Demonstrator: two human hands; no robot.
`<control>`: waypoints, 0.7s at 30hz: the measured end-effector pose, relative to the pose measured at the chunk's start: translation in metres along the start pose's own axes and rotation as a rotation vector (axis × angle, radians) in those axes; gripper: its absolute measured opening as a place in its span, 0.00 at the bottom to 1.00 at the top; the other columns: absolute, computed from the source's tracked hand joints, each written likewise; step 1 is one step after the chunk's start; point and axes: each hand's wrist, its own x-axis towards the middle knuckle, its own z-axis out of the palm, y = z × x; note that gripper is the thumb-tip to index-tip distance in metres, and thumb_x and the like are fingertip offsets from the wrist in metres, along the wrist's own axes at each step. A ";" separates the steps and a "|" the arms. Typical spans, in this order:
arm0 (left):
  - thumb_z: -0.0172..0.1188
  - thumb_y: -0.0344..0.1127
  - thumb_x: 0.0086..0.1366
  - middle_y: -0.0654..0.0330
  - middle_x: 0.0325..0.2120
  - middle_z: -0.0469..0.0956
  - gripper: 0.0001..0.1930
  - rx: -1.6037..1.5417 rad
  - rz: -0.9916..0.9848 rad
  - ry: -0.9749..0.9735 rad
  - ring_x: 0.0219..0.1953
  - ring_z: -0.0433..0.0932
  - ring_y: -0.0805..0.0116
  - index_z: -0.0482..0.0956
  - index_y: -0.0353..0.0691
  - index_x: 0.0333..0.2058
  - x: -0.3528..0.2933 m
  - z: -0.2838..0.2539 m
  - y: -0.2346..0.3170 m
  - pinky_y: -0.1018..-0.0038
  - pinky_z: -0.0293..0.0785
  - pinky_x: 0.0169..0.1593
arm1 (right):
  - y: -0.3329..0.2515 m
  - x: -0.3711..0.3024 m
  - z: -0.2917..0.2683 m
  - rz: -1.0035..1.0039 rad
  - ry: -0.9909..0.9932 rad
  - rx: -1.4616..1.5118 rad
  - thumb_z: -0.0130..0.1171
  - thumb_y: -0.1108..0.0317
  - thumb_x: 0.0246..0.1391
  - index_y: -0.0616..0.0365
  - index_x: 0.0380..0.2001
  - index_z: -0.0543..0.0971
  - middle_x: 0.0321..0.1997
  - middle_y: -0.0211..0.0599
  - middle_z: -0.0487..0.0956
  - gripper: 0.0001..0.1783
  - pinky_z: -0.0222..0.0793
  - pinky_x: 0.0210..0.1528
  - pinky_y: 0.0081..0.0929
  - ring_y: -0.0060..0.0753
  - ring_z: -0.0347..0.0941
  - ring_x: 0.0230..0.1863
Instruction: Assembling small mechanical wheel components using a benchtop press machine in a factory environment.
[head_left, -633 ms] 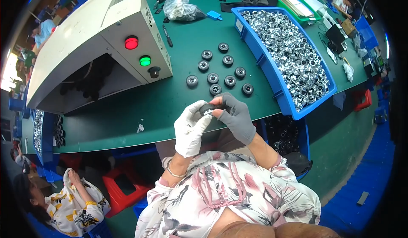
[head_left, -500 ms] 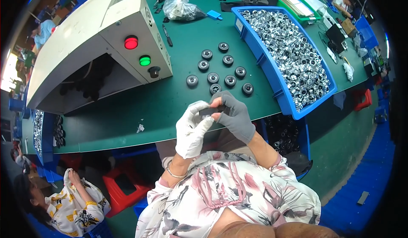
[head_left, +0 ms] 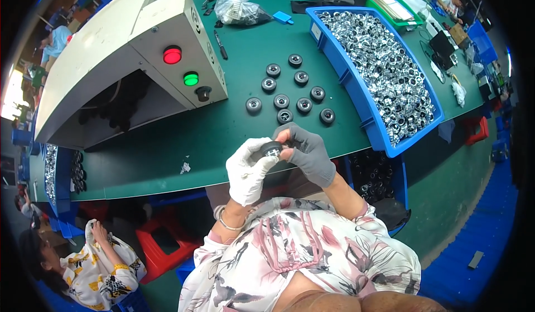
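Over the table's near edge, my left hand in a white glove grips a small toy wheel. The wheel has a black tyre and a silvery hub, and its hub side is tilted toward me. My right hand, in a grey glove with bare fingertips, is closed at the wheel's right side with thumb and fingers touching it. Whether those fingertips also hold another small piece cannot be made out. Beyond my hands, several similar wheels lie loosely spaced on the green tabletop.
A cream machine with red and green lights stands at left. To the right is a blue bin of shiny hubs; below the edge, another bin holds black tyres. Farther back are a pen and a plastic bag. A co-worker sits lower left.
The wheel has turned in my hands: its tyre edge faced me before, and now the silvery hub shows. My right fingers have shifted slightly toward its right side.
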 end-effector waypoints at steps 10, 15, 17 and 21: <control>0.65 0.22 0.62 0.64 0.36 0.73 0.09 0.200 0.199 0.072 0.37 0.72 0.77 0.76 0.35 0.40 0.002 0.013 0.002 0.79 0.69 0.44 | -0.006 0.000 0.004 -0.095 -0.029 -0.189 0.64 0.78 0.54 0.64 0.43 0.80 0.46 0.32 0.74 0.13 0.72 0.47 0.21 0.20 0.72 0.45; 0.64 0.23 0.63 0.63 0.37 0.72 0.08 0.271 0.231 0.122 0.37 0.72 0.76 0.75 0.33 0.40 0.009 0.011 -0.001 0.79 0.70 0.45 | 0.003 -0.002 0.009 -0.212 0.061 -0.362 0.65 0.80 0.51 0.64 0.42 0.80 0.41 0.34 0.75 0.14 0.68 0.45 0.23 0.23 0.71 0.43; 0.64 0.24 0.64 0.62 0.37 0.72 0.08 0.293 0.227 0.168 0.37 0.72 0.75 0.75 0.33 0.40 0.007 0.012 -0.001 0.78 0.70 0.45 | 0.005 -0.003 0.011 -0.302 0.079 -0.534 0.64 0.82 0.49 0.65 0.42 0.79 0.41 0.35 0.75 0.14 0.68 0.46 0.22 0.25 0.72 0.43; 0.63 0.27 0.67 0.63 0.38 0.71 0.08 0.345 0.399 0.270 0.39 0.73 0.75 0.74 0.33 0.41 0.005 0.022 -0.019 0.79 0.69 0.46 | 0.006 -0.002 0.022 -0.342 0.157 -0.538 0.63 0.83 0.49 0.66 0.41 0.79 0.40 0.36 0.75 0.14 0.68 0.47 0.22 0.26 0.72 0.44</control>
